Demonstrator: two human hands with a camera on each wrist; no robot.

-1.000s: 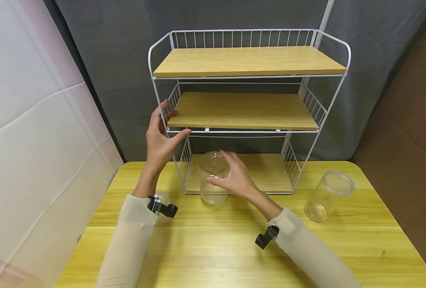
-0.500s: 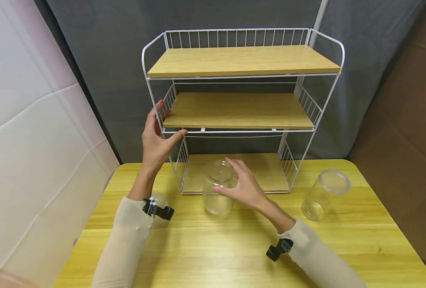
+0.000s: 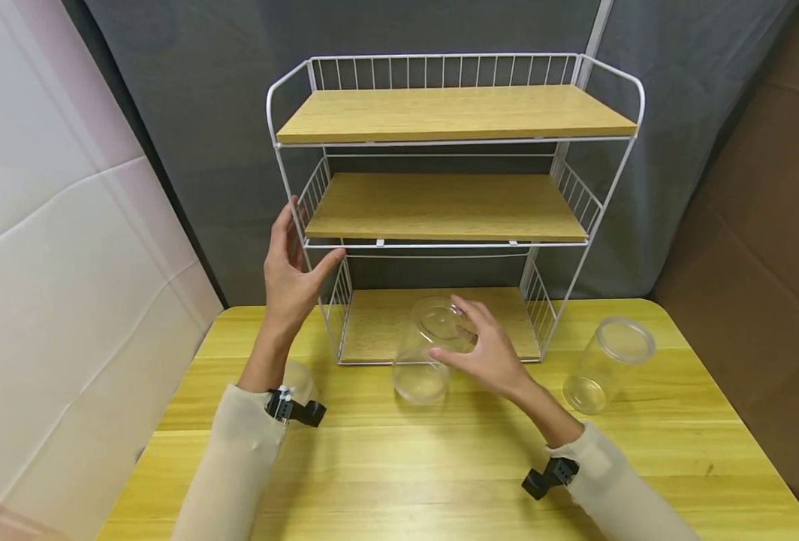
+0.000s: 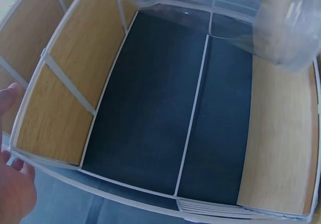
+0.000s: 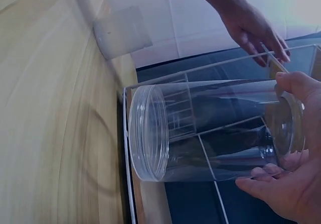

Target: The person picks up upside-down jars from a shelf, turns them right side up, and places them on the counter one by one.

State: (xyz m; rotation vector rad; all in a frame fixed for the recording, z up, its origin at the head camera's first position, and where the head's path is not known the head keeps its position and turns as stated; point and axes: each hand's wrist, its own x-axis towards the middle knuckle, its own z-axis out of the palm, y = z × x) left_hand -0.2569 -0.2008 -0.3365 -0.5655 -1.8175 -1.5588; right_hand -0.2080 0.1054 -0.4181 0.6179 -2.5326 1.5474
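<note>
My right hand (image 3: 487,349) grips a clear jar (image 3: 420,368) around its upper end, thumb on the near side. In the right wrist view the jar's thick ringed end (image 5: 148,133) faces down toward the wooden table. It hangs at the front edge of the rack's bottom shelf (image 3: 372,323); whether it touches anything there I cannot tell. At the middle shelf, my left hand (image 3: 286,289) holds the left side of the white wire rack (image 3: 447,244), thumb in front and fingers around the outer side. The left wrist view catches only part of that hand at its left border.
Another clear jar (image 3: 609,368) stands on the table at the right. A third clear container (image 3: 298,379) sits left of the rack, partly behind my left wrist. Grey cloth (image 3: 224,113) hangs behind the rack; a brown panel (image 3: 758,248) borders the right.
My right hand has carried the jar to the right along the front of the bottom shelf, bringing it slightly forward. The left hand's fingers have shifted slightly outward on the rack's side.
</note>
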